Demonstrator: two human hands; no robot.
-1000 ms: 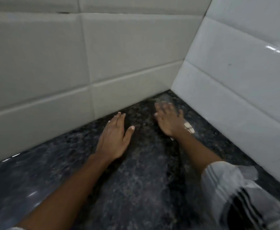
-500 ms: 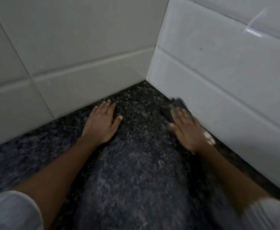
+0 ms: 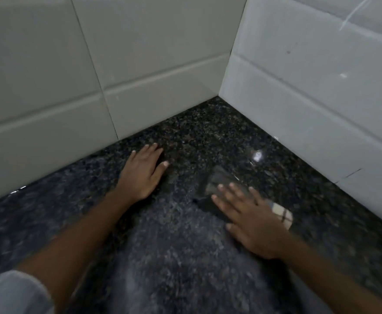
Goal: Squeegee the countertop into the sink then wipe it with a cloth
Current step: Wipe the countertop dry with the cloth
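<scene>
**Cloth pulled back from the corner**

The speckled black granite countertop (image 3: 208, 137) meets pale wall tiles (image 3: 153, 64) in a corner. The right hand (image 3: 251, 220), fingers spread and pressed flat, lies on a dark cloth (image 3: 219, 182); it grips nothing, and a pale checked edge shows by the wrist. Half a second ago this hand worked close against the right wall; now it sits nearer the person, so the wiping stroke appears to be drawing out of the corner. The left hand (image 3: 142, 173) stays flat and open, bracing on the stone. No squeegee or sink is visible, so wiping seems underway. No readable brand or writing appears.
</scene>
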